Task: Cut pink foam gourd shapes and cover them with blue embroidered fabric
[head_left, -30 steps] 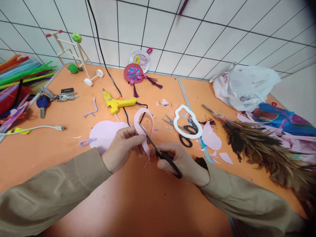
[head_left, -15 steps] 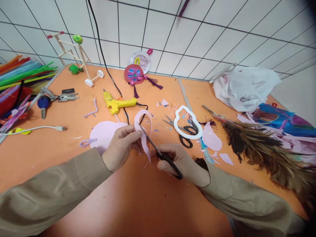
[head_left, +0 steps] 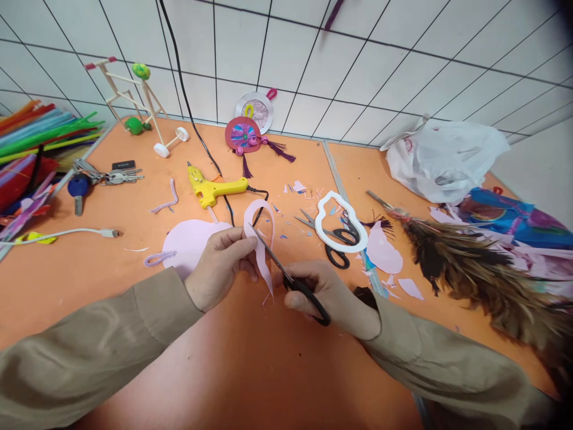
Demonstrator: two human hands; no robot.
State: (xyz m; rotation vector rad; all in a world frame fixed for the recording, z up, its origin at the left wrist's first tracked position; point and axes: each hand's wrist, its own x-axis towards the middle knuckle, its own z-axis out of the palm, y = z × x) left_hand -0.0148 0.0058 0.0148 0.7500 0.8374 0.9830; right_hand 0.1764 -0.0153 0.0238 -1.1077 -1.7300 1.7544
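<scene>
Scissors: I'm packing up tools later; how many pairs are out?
2. One pair is in the right hand, blades at the pink strip; the other lies on the table under the white frame. Clutter may hide more.

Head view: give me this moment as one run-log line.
left hand: pinching pink paper loop | right hand: gripping black scissors | blades: across the loop | surface: orange table

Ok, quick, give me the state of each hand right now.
Left hand: closed, pinching the pink strip.
Right hand: closed on the black-handled scissors, blades at the strip.
</scene>
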